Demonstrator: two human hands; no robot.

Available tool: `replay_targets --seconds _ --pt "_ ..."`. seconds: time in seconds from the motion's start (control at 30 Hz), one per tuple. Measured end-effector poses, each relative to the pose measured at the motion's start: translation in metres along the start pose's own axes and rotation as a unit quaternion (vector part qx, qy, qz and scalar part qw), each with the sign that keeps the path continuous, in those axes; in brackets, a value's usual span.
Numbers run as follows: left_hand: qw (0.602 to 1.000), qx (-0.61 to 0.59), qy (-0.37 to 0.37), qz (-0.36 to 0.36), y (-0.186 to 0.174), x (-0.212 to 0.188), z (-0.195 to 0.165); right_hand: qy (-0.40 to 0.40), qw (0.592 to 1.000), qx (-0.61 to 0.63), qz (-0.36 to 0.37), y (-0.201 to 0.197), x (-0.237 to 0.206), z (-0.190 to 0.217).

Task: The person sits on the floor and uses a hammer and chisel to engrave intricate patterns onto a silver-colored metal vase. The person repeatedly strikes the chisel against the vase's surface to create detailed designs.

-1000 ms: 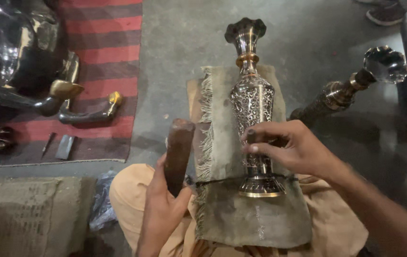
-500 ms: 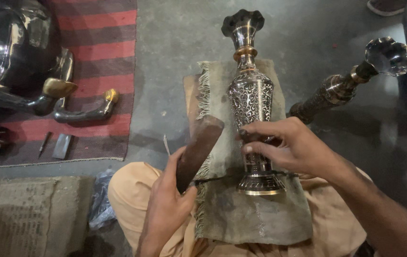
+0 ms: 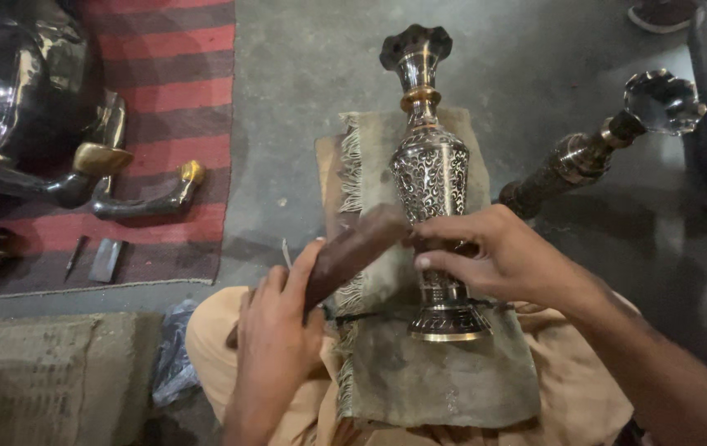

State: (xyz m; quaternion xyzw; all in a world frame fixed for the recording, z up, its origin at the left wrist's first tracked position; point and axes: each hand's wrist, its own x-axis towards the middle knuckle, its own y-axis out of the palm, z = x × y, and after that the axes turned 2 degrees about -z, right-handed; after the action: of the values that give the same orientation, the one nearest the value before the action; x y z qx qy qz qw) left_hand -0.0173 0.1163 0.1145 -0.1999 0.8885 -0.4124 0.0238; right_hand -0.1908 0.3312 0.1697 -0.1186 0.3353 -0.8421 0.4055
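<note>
Your left hand (image 3: 275, 330) is clamped around a brown wooden mallet (image 3: 352, 252), whose blurred head tilts up toward the engraved metal vase (image 3: 432, 177). Your right hand (image 3: 498, 256) closes on the vase's narrow stem, fingers (image 3: 444, 263) wrapped over it, just above the flared foot; what they pinch there you cannot tell. The vase lies lengthwise on a fringed cloth pad (image 3: 428, 380) across your lap, its scalloped mouth pointing away from you. A second, darker vase (image 3: 593, 153) lies on the concrete floor (image 3: 304, 99) to the right. On the striped red rug (image 3: 180, 83) at left rest dark metal figures (image 3: 48, 107) with gilded tips.
</note>
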Motion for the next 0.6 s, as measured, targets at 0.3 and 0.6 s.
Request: replay_targets --seconds 0.3,0.6 --pt "0.992 -0.112 -0.026 -0.045 -0.001 -0.004 0.012 -0.017 0.998 -0.008 -0.067 0.012 -0.004 -0.009" --pt "0.986 -0.152 0.006 -0.071 0.001 -0.002 0.009 -0.043 0.998 -0.009 -0.038 0.013 -0.002 -0.009"
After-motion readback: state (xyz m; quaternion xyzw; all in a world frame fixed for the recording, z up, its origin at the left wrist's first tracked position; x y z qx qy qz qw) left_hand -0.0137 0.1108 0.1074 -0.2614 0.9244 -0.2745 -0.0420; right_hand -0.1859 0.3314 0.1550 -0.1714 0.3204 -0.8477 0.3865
